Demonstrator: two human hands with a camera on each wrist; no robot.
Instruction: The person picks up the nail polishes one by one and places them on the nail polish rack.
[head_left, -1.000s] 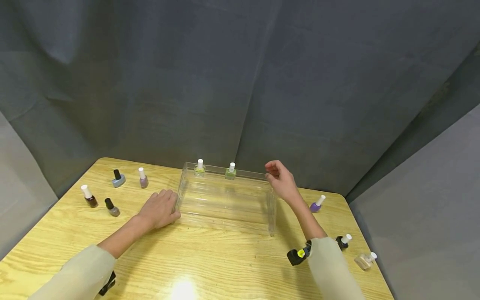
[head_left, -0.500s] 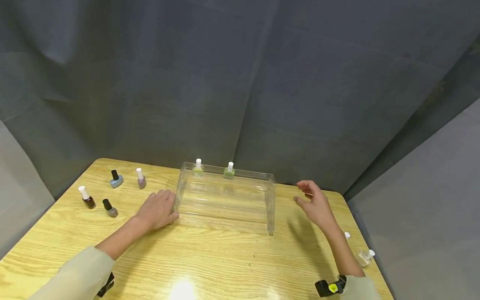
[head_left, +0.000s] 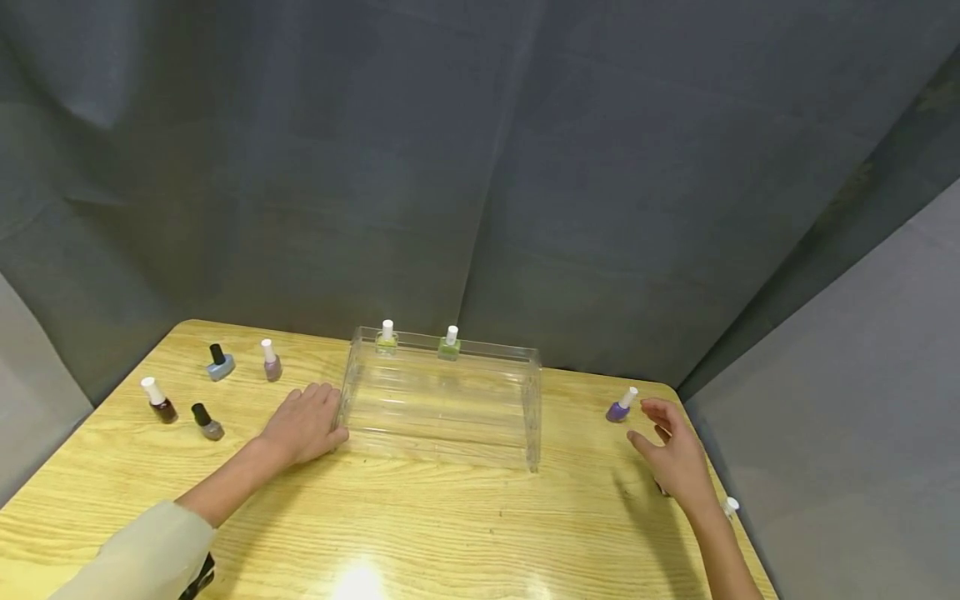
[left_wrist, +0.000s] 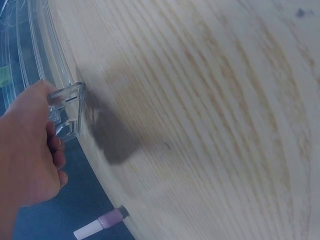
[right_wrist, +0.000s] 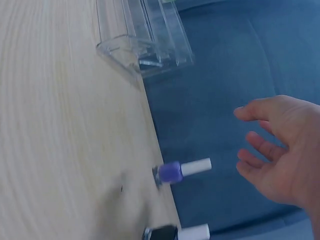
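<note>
My left hand [head_left: 303,423] grips the left end of a clear acrylic tiered rack [head_left: 438,408]; the left wrist view shows its thumb against the rack's end and its fingers curled. Two green nail polish bottles, one yellowish [head_left: 386,342] and one greener [head_left: 449,346], stand upright on the rack's back tier. At the right, my right hand [head_left: 675,454] hovers with loosely bent fingers and holds nothing. Just left of it stands a purple nail polish bottle [head_left: 618,410]. A black bottle with a white cap [right_wrist: 165,233] is mostly hidden beneath that hand in the head view.
Left of the rack stand a light blue bottle [head_left: 221,367], a mauve bottle [head_left: 272,367], a dark red bottle [head_left: 162,407] and a grey bottle [head_left: 210,428]. Another white cap [head_left: 731,505] shows by the right forearm. A dark curtain [head_left: 375,167] hangs behind the table.
My right hand has moved from the rack's back right corner to the right, past the purple bottle, and toward me. The left hand stays at the rack's left end.
</note>
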